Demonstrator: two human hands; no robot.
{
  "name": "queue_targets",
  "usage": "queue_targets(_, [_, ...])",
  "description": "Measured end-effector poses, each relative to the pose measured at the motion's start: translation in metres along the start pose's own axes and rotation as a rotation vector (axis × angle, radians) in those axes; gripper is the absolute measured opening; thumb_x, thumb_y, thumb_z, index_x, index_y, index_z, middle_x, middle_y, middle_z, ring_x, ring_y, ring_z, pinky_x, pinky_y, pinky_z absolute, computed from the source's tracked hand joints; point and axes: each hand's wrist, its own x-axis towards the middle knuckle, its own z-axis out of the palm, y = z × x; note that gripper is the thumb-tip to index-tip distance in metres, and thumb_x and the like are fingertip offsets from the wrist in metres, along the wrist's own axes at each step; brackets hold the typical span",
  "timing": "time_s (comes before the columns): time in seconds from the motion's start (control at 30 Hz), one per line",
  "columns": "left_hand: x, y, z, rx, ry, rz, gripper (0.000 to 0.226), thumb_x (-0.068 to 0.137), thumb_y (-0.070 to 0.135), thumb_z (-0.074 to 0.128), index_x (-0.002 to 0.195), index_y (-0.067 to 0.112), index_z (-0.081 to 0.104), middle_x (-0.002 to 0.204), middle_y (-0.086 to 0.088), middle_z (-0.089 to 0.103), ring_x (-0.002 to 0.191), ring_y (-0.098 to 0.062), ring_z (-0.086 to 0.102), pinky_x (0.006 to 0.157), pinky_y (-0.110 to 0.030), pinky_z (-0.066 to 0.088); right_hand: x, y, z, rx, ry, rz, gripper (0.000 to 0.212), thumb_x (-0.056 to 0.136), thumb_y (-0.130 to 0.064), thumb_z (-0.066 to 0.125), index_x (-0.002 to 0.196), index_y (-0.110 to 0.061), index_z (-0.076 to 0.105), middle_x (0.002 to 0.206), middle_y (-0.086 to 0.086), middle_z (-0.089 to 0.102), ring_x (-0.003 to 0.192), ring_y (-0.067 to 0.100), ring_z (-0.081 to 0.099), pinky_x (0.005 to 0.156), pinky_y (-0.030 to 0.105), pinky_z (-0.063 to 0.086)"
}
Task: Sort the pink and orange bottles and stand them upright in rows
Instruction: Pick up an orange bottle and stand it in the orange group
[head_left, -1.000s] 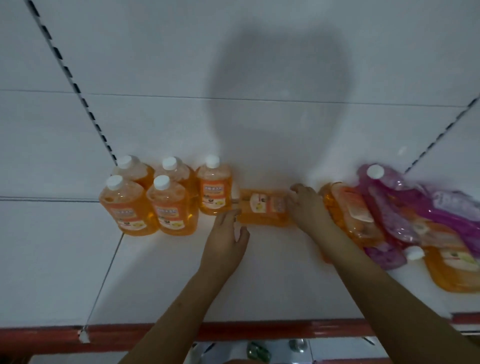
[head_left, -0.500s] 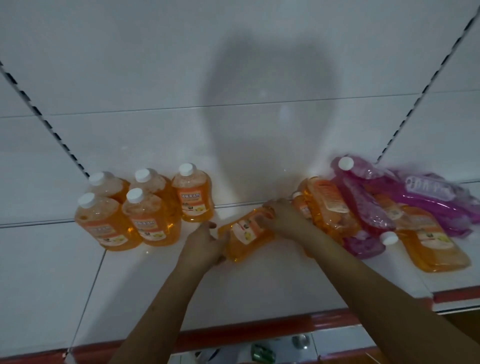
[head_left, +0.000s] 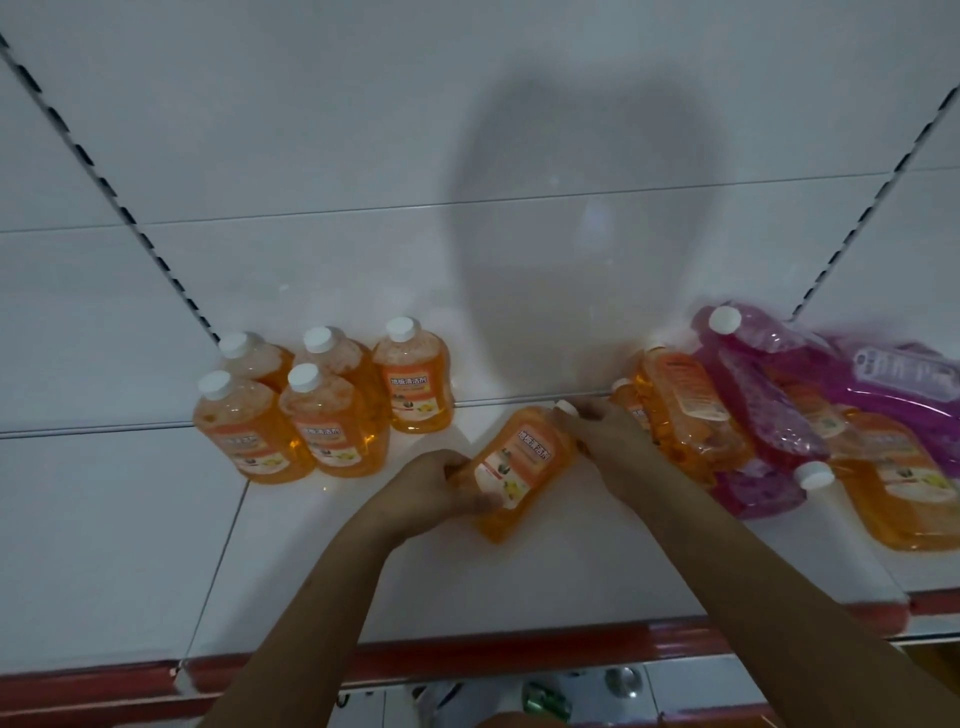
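Both hands grip one tilted orange bottle (head_left: 511, 467) on the shelf (head_left: 545, 582): left hand (head_left: 436, 493) at its base, right hand (head_left: 605, 436) at its neck. Left of it stand five upright bottles (head_left: 322, 405); right of it, a blurred heap (head_left: 789, 415) of lying pink and orange ones, cut off at the edge.

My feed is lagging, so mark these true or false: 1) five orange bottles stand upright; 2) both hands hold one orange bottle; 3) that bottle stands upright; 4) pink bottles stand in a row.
1) Five orange bottles stand upright at left: true.
2) The left hand and right hand hold one orange bottle: true.
3) It stands upright: false, it is tilted, cap toward the right hand.
4) Pink bottles stand in a row: false, they lie piled at right among orange ones.
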Motion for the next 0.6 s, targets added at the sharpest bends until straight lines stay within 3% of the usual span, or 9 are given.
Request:
queue_targets(0.13, [-0.01, -0.015, -0.001, -0.121, 0.024, 0.02, 0.053, 0.069, 0.026, 0.089, 0.113, 0.026, 0.059, 0.111, 0.006, 0.068, 0.103, -0.013, 0.067, 0.09, -0.038, 0.059, -0.009, -0.009, 0.006, 0.128, -0.186, -0.125, 0.039, 0.089, -0.017, 0.072, 0.127, -0.016, 0.064, 0.125, 0.009, 0.066, 0.11, 0.018, 0.066, 0.084, 0.025, 0.055])
queue_targets(0.27, [-0.018, -0.026, 0.006, -0.119, 0.154, 0.046, 0.048, 0.071, 0.038, 0.086, 0.111, 0.032, 0.059, 0.109, 0.011, 0.068, 0.102, -0.009, 0.064, 0.092, -0.036, 0.056, -0.018, -0.008, 0.021, -0.03, -0.281, -0.159, 0.057, 0.082, -0.019, 0.079, 0.133, -0.032, 0.055, 0.124, 0.005, 0.064, 0.111, 0.022, 0.066, 0.081, 0.034, 0.059])
queue_targets(0.4, [-0.027, -0.03, 0.005, -0.004, 0.237, 0.091, 0.042, 0.076, 0.044, 0.081, 0.11, 0.037, 0.058, 0.108, 0.016, 0.066, 0.1, -0.001, 0.061, 0.088, -0.025, 0.053, -0.02, -0.016, 0.034, -0.236, -0.247, -0.219, 0.063, 0.08, -0.018, 0.081, 0.131, -0.04, 0.051, 0.122, 0.005, 0.063, 0.107, 0.023, 0.066, 0.082, 0.043, 0.061])
queue_targets(0.5, [-0.038, -0.039, 0.0, -0.135, 0.508, 0.121, 0.023, 0.086, 0.041, 0.072, 0.101, 0.027, 0.062, 0.098, 0.012, 0.068, 0.09, 0.001, 0.064, 0.078, -0.017, 0.052, -0.022, -0.021, 0.049, -0.412, -0.217, -0.313, 0.063, 0.075, -0.029, 0.085, 0.129, -0.035, 0.052, 0.117, -0.004, 0.066, 0.104, 0.015, 0.066, 0.085, 0.041, 0.059])
queue_targets(0.6, [-0.048, -0.05, -0.009, -0.301, 0.91, 0.08, 0.012, 0.095, 0.03, 0.063, 0.1, 0.02, 0.059, 0.097, 0.005, 0.065, 0.089, -0.004, 0.064, 0.066, -0.009, 0.047, -0.029, -0.03, 0.071, -0.56, -0.241, -0.448, 0.063, 0.074, -0.031, 0.084, 0.129, -0.029, 0.054, 0.114, -0.015, 0.064, 0.102, 0.001, 0.062, 0.081, 0.021, 0.052])
